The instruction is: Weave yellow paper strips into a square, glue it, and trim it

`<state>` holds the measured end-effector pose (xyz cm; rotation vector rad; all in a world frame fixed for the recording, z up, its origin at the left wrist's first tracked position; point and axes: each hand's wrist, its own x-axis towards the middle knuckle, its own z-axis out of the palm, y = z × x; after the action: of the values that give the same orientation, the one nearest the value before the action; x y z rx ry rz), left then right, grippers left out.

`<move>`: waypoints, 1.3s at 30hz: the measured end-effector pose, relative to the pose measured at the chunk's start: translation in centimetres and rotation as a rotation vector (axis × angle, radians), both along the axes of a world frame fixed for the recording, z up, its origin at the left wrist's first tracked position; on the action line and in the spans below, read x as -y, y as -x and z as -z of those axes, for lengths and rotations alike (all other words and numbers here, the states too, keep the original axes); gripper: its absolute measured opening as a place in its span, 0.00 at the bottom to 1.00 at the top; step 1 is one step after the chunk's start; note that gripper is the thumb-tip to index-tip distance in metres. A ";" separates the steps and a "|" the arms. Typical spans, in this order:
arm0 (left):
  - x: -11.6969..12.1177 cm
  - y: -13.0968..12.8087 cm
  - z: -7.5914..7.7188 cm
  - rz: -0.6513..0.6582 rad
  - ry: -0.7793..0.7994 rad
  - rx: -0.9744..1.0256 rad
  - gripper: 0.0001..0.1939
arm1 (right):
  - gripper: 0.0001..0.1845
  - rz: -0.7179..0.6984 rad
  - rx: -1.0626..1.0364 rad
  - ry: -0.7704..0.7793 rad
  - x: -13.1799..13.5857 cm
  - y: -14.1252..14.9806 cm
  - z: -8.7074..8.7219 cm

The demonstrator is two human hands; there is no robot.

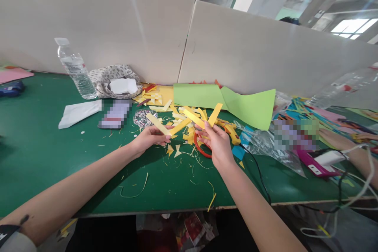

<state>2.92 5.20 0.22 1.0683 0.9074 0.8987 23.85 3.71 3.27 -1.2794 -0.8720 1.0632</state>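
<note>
Green table [112, 181], both forearms angled inward.

The left hand [152, 137] pinched a pale folded strip [179, 127] and the right hand [219, 141] a yellow one [215, 115], each bent into a V, above the middle of the green worktop [97, 189]. Yellow scraps [177, 150] lay below and behind them, with a red loop [202, 150] partly hidden by the right hand. Just right of that hand was a yellow glue gun [232, 129]. Green paper [197, 94] lay toward the far edge, against the partition [126, 27]. Left along that edge stood a tilted bottle [76, 73] and a spotted pouch [102, 80], with a phone [115, 114] nearer. Toward the right edge lay a magenta power strip [314, 167], near another person's arm [345, 145].
</note>
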 end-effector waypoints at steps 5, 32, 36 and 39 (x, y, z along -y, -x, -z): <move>-0.1 0.0 0.1 -0.002 0.005 0.003 0.20 | 0.17 -0.019 -0.003 0.009 0.0 0.0 -0.1; -0.1 -0.1 0.2 -0.022 0.014 -0.045 0.13 | 0.17 -0.077 0.077 0.007 0.3 0.2 -0.2; -0.2 0.0 0.4 -0.012 0.005 -0.033 0.12 | 0.16 -0.109 0.121 0.026 0.6 0.6 -0.5; -0.3 0.0 0.5 -0.012 0.004 -0.038 0.11 | 0.16 -0.153 0.156 0.031 0.8 0.9 -0.8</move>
<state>2.88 5.46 -0.28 1.0803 0.9474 0.8885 22.97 2.91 4.04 -1.3518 -1.0895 1.1112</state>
